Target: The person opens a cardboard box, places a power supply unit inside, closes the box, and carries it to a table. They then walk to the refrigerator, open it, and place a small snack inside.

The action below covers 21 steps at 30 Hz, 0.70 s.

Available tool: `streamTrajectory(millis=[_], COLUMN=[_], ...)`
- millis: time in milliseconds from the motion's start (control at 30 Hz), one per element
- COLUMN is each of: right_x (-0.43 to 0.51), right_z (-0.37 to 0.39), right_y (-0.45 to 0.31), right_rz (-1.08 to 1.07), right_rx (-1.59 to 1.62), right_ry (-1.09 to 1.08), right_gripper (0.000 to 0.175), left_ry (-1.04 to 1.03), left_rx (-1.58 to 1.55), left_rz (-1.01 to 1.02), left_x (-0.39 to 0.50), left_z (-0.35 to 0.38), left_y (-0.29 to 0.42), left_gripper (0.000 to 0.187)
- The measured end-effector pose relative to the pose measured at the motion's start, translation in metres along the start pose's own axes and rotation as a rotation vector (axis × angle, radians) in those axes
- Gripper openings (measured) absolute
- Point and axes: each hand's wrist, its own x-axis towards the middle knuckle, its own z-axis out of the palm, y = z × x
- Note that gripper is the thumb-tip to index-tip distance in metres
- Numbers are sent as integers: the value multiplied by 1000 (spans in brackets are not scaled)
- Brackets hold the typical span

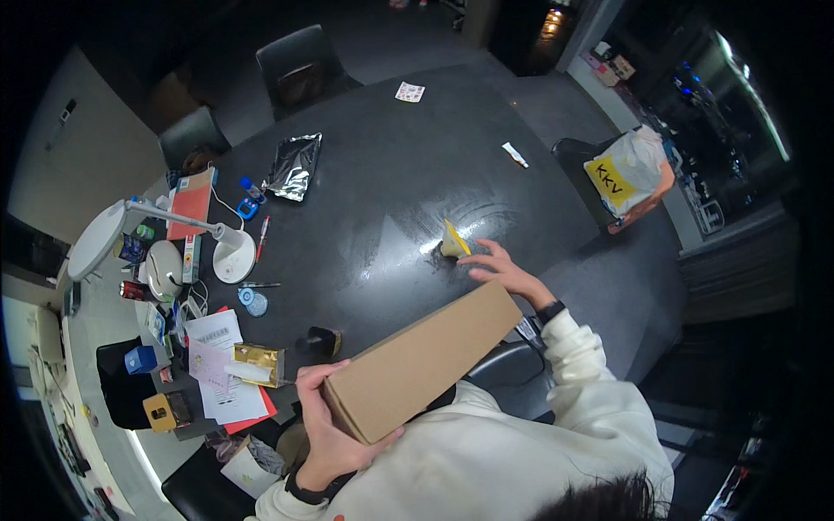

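Note:
My left hand [332, 423] grips one end of a long, closed brown cardboard box [423, 361], its thumb and fingers on either side. The box slants across in front of my body, above the near table edge. By the far end of the box, my right hand [505, 268] is spread over the dark table [365, 215]. Its fingertips are beside a small yellow-and-pale object [454, 241], whose exact kind I cannot make out. Whether they touch it is unclear. Around that object the tabletop shows shiny, streaky marks.
Left on the table are a white desk lamp [233, 254], a silver foil packet [294, 166], papers [218, 338] and a gold tissue pack [259, 365]. A small white tube [515, 155] lies at right. Beyond it, a plastic bag [629, 172] sits on a chair.

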Motion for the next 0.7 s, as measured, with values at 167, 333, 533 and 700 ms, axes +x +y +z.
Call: streamTrajectory(millis=[167,333,533,700], right_x=[80,106,118,138], right_z=[-10,-50,-125,-155], right_y=[63,94,131,174], right_rz=[-133,-97,82,134], right_rx=[-263,-21,-126,-253], right_ry=[-283,-255,64,218], right_gripper=[59,56,42,36], left_ry=[132,162,130,55], left_rx=[-73,21,197,330], left_rz=[-139,-162,86,294], left_x=[50,93,147,172], left_z=[23,41,66,81], left_y=[7,10,-8,-46], left_gripper=[97,96,80,72])
